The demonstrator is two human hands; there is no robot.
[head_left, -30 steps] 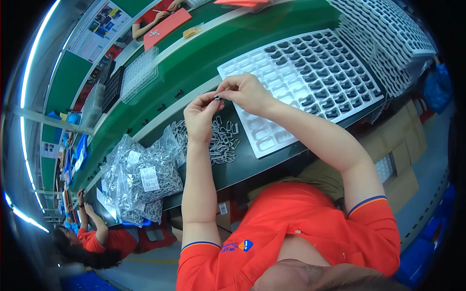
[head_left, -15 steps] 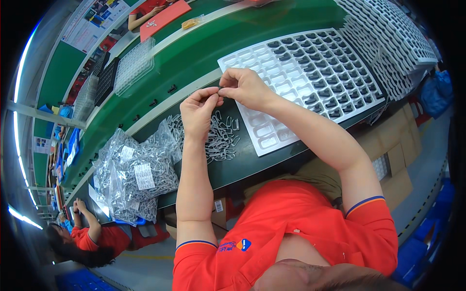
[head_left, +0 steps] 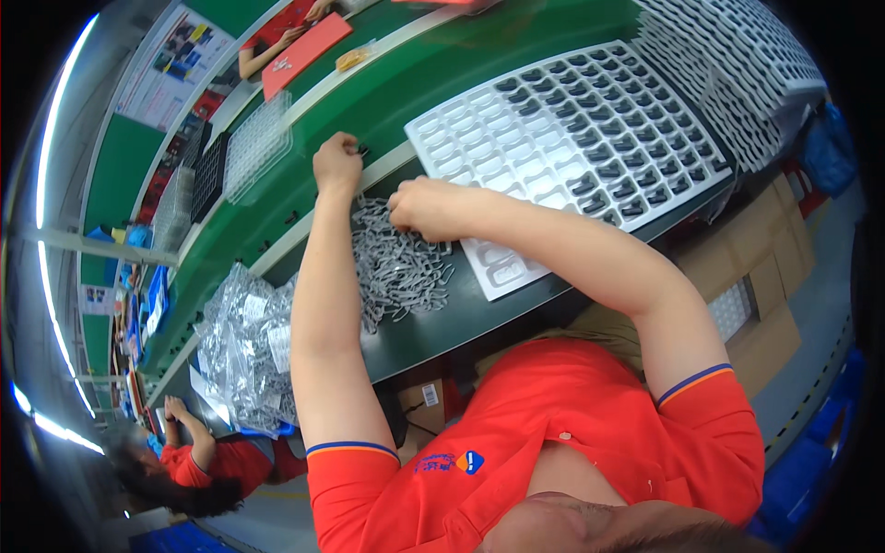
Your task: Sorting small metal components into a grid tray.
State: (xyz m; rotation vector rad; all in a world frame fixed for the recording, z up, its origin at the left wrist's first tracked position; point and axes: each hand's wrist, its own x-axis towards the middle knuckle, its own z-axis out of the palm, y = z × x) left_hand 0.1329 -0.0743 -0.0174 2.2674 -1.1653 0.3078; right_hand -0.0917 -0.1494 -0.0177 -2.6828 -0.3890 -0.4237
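My left hand [head_left: 338,164] is over the green belt with its fingers curled. At its fingertips is a small black part [head_left: 362,149], partly covered by the fingers. Lower and to the right, my right hand [head_left: 426,208] reaches into the upper edge of a loose pile of grey oval loops [head_left: 401,267] on the dark bench. Its fingers are bent down and together, and their tips are hidden. Beside it lies a white moulded tray [head_left: 516,166], whose right-hand pockets hold black parts; the left-hand pockets have none.
Clear plastic bags [head_left: 244,341] of grey loops stand left of the pile. Tall stacked white trays [head_left: 747,55] rise at the far right. More black parts [head_left: 291,217] sit on the green belt. Across it are a red board [head_left: 309,55] and clear trays [head_left: 253,143]. A co-worker [head_left: 207,470] sits at lower left.
My hands were together above the pile and have parted. The left has moved up and left to the black part on the belt; the right has come down to the loops.
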